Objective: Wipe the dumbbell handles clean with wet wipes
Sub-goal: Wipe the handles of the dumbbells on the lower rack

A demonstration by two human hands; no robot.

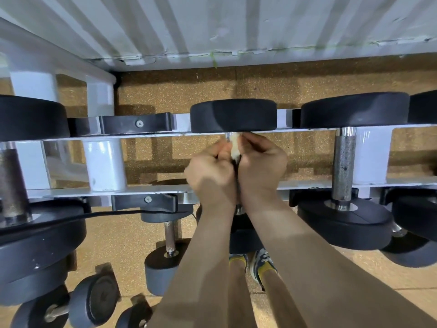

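Both the left hand [210,171] and the right hand [262,166] clench the wet wipe [234,147] round the dumbbell handle [228,136] at the far rail of the rack [146,136]; best, I judge, to twist while sliding toward the near rail.

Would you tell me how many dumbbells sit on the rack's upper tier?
4: left-edge dumbbell, centre dumbbell with the wet wipe on it, bare-handled dumbbell to its right, and cropped dumbbell at the right edge. More may lie outside the frame.
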